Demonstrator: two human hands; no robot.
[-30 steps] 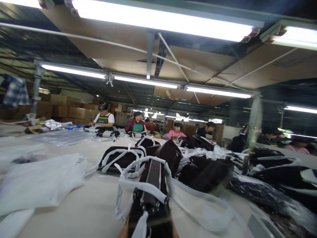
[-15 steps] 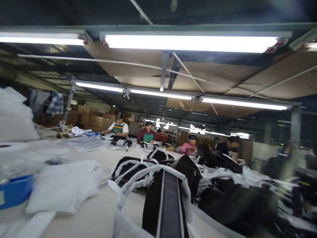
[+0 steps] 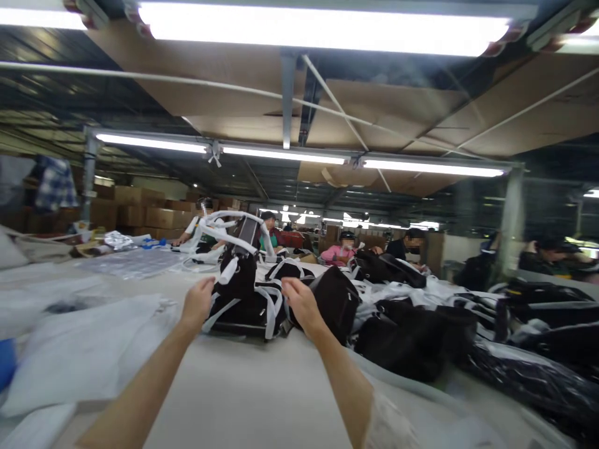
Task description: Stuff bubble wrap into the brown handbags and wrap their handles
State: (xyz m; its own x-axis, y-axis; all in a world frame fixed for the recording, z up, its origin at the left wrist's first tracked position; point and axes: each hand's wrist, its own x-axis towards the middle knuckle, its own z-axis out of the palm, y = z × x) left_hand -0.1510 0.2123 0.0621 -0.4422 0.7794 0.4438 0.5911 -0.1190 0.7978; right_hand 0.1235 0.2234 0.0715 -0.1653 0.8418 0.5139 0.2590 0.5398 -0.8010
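A black bag [image 3: 241, 271] with a grey panel and white-wrapped handles leans at a tilt over other black bags on the table, in front of me. My left hand [image 3: 199, 302] reaches forward, fingers curled together, close to its left side. On the other side, my right hand [image 3: 302, 302] has its fingertips drawn together near a white-wrapped strap. A gap shows between those fingertips and the tilted bag. I see nothing held in either hand. Below and behind lies another black bag [image 3: 243, 318] with white straps.
More black bags [image 3: 412, 337] and white wrapping are heaped to the right. White padded sheets [image 3: 84, 349] and a blue bin [image 3: 6, 365] are at left. Several people work across the pale table [image 3: 243, 399], under tube lights [image 3: 322, 28].
The bag that stood close in front of me is now farther off and tilted over the others. Both my hands have come into view, and the camera has turned down and right.
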